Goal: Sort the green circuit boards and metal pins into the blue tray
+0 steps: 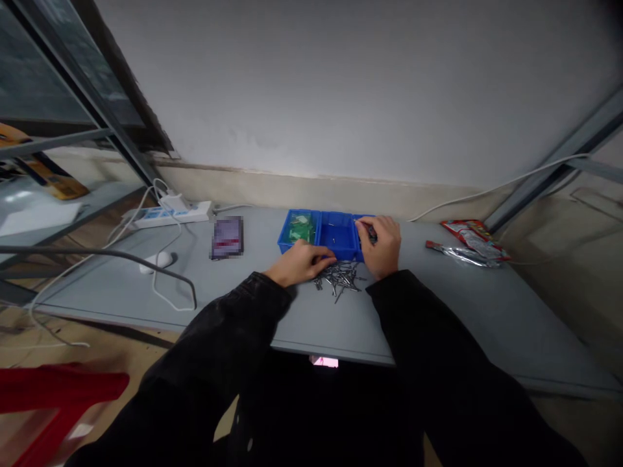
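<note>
Head view looked down on a grey bench (pixel 438 305) with two bare hands at work in the middle of it. The left hand (pixel 300 263) lay curled by the front of a blue plastic parts box (pixel 335 250), with its fingertips close to a loose heap of steel nails (pixel 338 277). Its grip was mostly closed, but the fingers hid whatever might have been inside, so I could not tell if it held anything. The right hand (pixel 382 245) was at the right end of the box, with its fingers pinched almost shut over some small dark bits (pixel 372 235). I could not tell if those bits were held or only touched.

The heap lay on the bare bench just in front of the box. Some nails pointed out in many ways, so a black sleeve (pixel 413 305) could catch them and push them about. A quick bump could also shove the box, and sharp nail tips could poke a finger. Nails near the edge could roll off if knocked.

The hands hid part of the box. The right compartment was mostly covered, and I could not count the nails in the heap. A green packet (pixel 300 228) sat in the left compartment, but it was too small to make out well. A phone (pixel 227 237) on the bench was blurred.
</note>
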The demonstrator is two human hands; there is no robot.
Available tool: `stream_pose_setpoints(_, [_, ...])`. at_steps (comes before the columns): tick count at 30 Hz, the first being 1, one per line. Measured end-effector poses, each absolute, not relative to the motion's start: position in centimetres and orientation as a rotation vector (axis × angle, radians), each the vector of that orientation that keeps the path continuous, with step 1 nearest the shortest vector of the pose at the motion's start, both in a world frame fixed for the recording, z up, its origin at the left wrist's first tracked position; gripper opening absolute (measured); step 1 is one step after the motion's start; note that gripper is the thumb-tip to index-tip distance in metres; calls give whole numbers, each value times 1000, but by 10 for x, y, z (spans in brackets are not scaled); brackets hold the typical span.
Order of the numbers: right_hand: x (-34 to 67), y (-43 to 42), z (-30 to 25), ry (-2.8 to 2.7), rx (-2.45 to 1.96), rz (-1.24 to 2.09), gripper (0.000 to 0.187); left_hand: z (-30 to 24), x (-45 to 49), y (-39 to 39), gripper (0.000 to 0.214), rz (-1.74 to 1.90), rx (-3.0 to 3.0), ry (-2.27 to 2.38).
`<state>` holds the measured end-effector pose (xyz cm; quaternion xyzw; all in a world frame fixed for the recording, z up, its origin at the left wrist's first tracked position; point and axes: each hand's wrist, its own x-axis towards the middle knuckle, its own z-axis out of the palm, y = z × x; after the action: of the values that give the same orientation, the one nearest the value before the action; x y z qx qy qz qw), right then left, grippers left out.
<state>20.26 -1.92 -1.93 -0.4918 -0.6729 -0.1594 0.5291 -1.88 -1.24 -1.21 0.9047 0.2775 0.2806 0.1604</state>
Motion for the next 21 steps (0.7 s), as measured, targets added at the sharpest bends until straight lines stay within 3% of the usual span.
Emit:
stream_pose_setpoints(11, [195, -17, -21, -1737, -1283, -368, 18, -21, -13, -9, 20, 556, 2754, 880])
stream_pose_setpoints(21, [183, -30, -20, -1876, -1180, -327, 19, -24, -14, -9, 22, 593, 2826, 854])
